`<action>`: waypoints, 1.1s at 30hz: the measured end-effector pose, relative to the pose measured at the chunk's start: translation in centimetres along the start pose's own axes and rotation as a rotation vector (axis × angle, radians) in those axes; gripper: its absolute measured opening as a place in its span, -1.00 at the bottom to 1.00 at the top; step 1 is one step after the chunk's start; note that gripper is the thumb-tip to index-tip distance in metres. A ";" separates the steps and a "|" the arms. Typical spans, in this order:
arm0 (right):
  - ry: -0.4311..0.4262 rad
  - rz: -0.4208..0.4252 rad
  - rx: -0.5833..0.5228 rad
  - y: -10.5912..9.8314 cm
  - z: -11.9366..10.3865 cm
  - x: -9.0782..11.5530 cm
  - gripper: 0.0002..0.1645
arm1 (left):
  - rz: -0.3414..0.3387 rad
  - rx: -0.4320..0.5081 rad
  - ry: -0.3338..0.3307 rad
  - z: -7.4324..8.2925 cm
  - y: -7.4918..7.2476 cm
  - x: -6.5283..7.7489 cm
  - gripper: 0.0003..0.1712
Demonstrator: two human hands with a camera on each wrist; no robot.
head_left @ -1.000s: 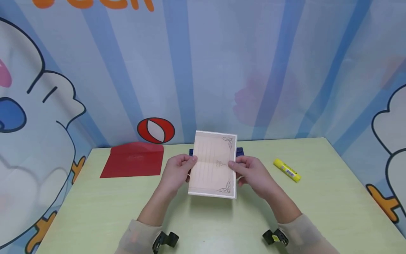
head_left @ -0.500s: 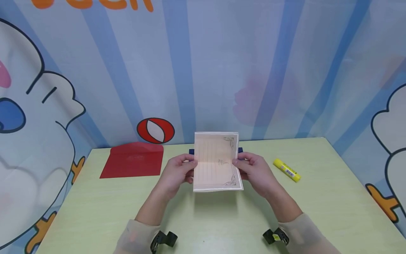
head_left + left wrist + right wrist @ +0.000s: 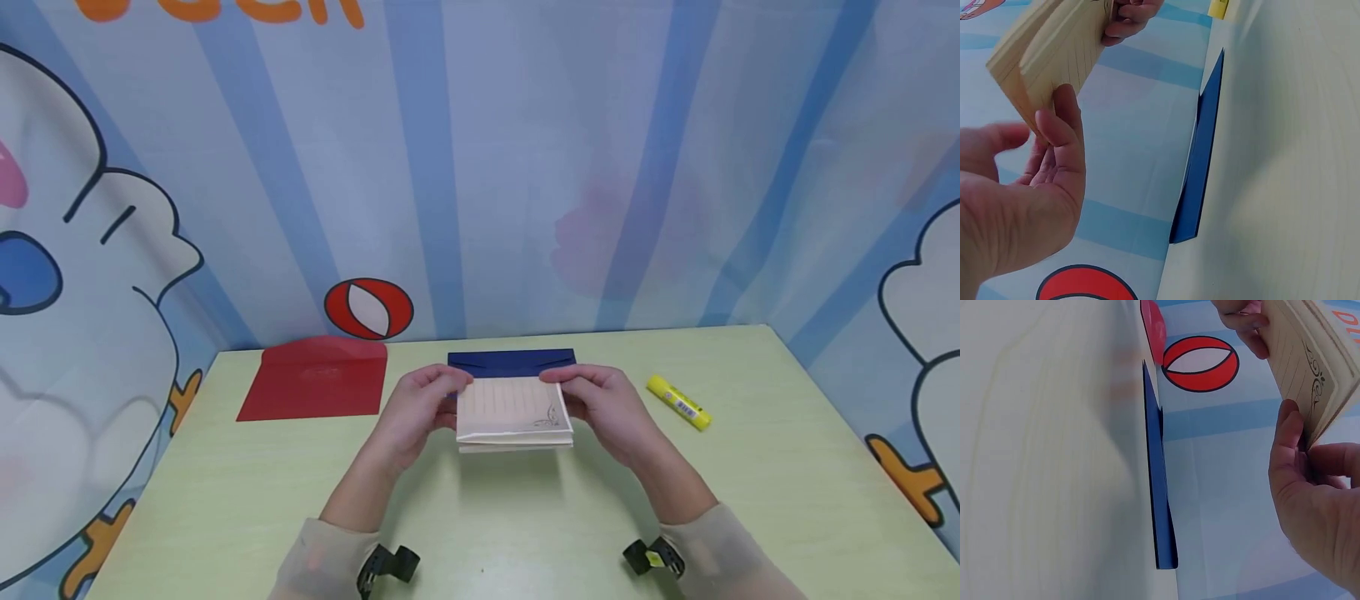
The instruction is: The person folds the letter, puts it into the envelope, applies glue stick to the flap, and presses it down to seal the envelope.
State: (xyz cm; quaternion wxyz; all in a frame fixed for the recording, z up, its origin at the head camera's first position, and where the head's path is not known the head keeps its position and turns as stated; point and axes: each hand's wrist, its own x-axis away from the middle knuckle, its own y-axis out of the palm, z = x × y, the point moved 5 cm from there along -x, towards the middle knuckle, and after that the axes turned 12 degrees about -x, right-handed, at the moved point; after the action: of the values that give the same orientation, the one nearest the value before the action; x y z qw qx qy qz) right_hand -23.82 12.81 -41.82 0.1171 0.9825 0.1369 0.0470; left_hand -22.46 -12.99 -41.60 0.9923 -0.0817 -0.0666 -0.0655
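Observation:
Folded sheets of cream letter paper, with printed lines and a scroll ornament in one corner, are held above the table between both hands. My left hand grips their left side, and my right hand grips the right side, thumbs near the upper edge. In the left wrist view the letter paper shows two layers with a gap between them, beside the fingers of the left hand. The right wrist view has the right hand pinching a corner of the letter paper.
A dark blue envelope lies behind the paper at the table's back edge. Left of it is a red envelope with its flap raised. A yellow glue stick lies to the right on the pale table, before a printed backdrop.
The letter paper stood opened to full height and is now folded to about half of it. The blue envelope behind shows more. Both hands stay at its sides.

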 end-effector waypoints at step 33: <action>-0.983 -0.025 1.053 6.2 -4.0 4.2 -0.88 | 0.166 -0.751 0.718 5.3 4.5 4.2 -0.95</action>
State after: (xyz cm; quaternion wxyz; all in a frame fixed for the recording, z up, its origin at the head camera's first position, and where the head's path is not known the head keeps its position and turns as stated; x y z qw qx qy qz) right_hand -18.65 9.04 -36.13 -0.3233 0.8145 0.0842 -0.4744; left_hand -18.29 -8.15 -36.53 0.8569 -0.4091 0.3122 -0.0297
